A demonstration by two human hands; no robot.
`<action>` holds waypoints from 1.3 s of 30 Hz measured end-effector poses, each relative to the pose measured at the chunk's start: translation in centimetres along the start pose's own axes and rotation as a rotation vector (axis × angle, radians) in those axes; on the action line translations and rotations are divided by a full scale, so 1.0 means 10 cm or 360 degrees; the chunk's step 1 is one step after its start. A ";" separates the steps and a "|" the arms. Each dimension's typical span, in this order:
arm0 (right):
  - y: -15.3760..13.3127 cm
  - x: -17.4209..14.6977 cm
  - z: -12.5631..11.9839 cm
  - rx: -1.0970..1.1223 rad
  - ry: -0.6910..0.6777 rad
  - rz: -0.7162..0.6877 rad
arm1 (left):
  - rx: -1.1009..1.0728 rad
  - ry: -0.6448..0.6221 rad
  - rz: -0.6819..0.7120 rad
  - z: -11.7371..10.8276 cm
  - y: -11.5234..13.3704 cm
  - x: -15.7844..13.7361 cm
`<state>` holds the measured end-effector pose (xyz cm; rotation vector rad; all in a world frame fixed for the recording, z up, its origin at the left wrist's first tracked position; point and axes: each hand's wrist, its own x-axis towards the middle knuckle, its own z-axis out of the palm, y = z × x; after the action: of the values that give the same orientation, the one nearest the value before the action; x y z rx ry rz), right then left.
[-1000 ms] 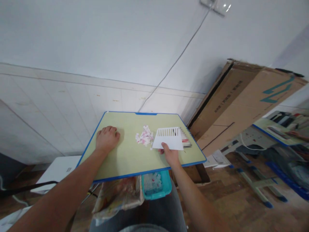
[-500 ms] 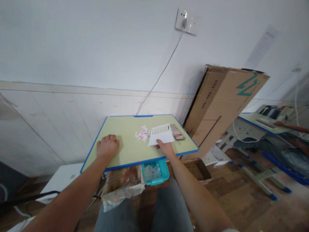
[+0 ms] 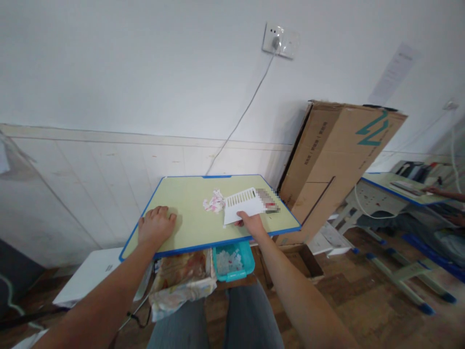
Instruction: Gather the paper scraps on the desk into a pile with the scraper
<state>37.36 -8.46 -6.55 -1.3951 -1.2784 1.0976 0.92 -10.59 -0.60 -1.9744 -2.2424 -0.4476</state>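
My right hand [image 3: 250,224] grips the near edge of a white card with a row of cut-out slots [image 3: 242,204], thumb on top and fingers mostly hidden beneath. The card is held over the right half of a pale green, blue-edged table [image 3: 192,186]. Just left of it lies a small heap of pink-and-white scraps [image 3: 214,201]. On its right is a flat greyish item with a red patch [image 3: 268,200], blurred out in the picture. Resting palm down on the left side of the table is my left hand [image 3: 157,227], fingers spread a little and nothing in it.
Under the table's front edge sit a cloth-lined box [image 3: 183,290] and a turquoise bin [image 3: 235,275] of whitish bits. A tall cardboard carton [image 3: 334,160] leans at the right. Farther right, another person's arm [image 3: 448,193] reaches over a second table [image 3: 403,186].
My left hand has slid slightly left and its fingers have uncurled. The card has tilted a little in my right hand, its near edge lower. The view has shifted slightly.
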 end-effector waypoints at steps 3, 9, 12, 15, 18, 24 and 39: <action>-0.02 0.00 0.01 -0.0002 -0.0029 0.0019 | -0.0002 -0.0012 -0.0018 -0.04 0.02 -0.02; -0.12 -0.09 0.06 -0.0018 -0.0063 0.0047 | 0.0034 -0.0024 -0.0017 -0.11 0.06 -0.10; -0.12 -0.19 0.04 -0.0020 -0.0063 0.0070 | 0.0018 -0.0004 0.0013 -0.08 0.03 -0.14; -0.10 -0.29 -0.01 -0.0013 -0.0070 0.0099 | -0.0012 -0.0015 0.0035 -0.04 -0.02 -0.18; -0.14 -0.34 -0.06 0.0003 -0.0073 0.0125 | -0.0052 -0.0034 0.0029 -0.01 -0.08 -0.22; -0.27 -0.35 -0.04 0.0030 -0.0030 0.0138 | -0.0070 -0.0052 0.0080 0.01 -0.17 -0.26; -0.36 -0.27 -0.06 0.0177 0.0203 0.0015 | -0.0041 -0.0039 0.0077 -0.06 -0.10 -0.27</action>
<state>37.11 -11.09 -2.86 -1.3665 -1.1041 1.0527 0.21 -13.47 -0.90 -2.0525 -2.2086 -0.4515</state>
